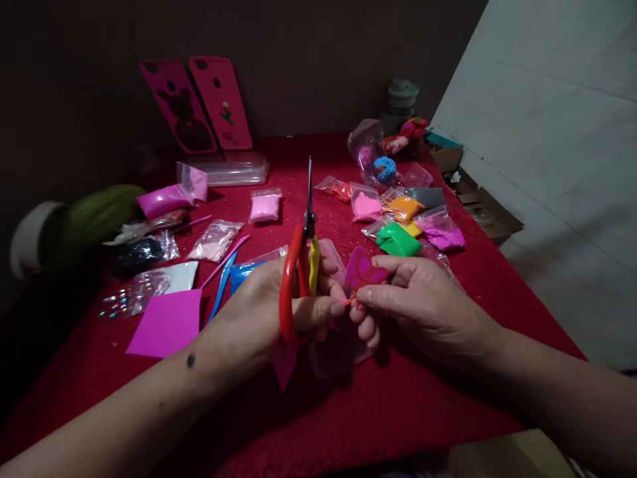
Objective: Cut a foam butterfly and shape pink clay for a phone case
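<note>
Red-handled scissors (290,285) hang on my left hand (259,315), blades pointing up and away, with a yellow part inside the handles. The thumb and fingers of that hand pinch the end of a thin pink-orange strand (347,301). My right hand (423,302) holds a magenta piece (359,267) with a looped outline, like a flower or butterfly, between thumb and fingers. The strand runs between both hands. Below them lies a clear plastic sheet or case (333,352), and a magenta pointed scrap (285,366) shows under my left hand.
A magenta square (166,323), blue tool (223,282) and clay bags lie left on the red cloth (448,411). Several coloured bags, including a green one (398,239), lie right. Two pink phone cases (223,99) stand at the back. Boxes (492,212) sit beyond the right edge.
</note>
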`<state>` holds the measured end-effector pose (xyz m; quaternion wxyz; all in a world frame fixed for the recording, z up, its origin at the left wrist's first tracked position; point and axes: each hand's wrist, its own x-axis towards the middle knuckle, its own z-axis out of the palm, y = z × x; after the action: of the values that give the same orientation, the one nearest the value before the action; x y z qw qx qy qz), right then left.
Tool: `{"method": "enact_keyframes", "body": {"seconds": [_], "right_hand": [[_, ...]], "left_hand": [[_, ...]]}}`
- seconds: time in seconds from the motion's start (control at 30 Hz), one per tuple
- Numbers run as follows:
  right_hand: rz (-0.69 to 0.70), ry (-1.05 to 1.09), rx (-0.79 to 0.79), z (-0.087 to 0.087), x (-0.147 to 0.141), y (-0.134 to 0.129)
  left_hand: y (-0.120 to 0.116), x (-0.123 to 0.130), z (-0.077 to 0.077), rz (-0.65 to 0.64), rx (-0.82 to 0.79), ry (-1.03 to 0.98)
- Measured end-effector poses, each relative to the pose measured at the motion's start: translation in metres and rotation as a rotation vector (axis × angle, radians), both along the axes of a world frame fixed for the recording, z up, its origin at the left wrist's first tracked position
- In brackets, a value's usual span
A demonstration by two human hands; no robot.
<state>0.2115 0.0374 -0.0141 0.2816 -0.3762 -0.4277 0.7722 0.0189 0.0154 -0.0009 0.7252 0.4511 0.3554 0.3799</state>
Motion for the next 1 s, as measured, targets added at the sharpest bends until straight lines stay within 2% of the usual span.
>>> {"method": "enact_keyframes", "body": {"seconds": [0.43,0.63,0.77,1.0], "right_hand": [[0.007,0.029,-0.134,0.0004,-0.0036,0.0000],[0.009,0.034,-0.152,0.0015,-0.0032,0.0029],[-0.030,0.055,-0.176,0.0021,-0.0030,0.0032],[-0.081,0.088,-0.165,-0.0036,-0.0007,-0.0002]], "left_hand": [[0.0010,0.0062,0.0021,0.052,-0.015,-0.032],[0.0027,0.0051,0.0032,0.017,0.014,-0.091],[0.0026,0.0036,0.0002,0.032,0.038,-0.040],[0.0008,0.0086,0.0000,0.058,-0.033,-0.076]]}}
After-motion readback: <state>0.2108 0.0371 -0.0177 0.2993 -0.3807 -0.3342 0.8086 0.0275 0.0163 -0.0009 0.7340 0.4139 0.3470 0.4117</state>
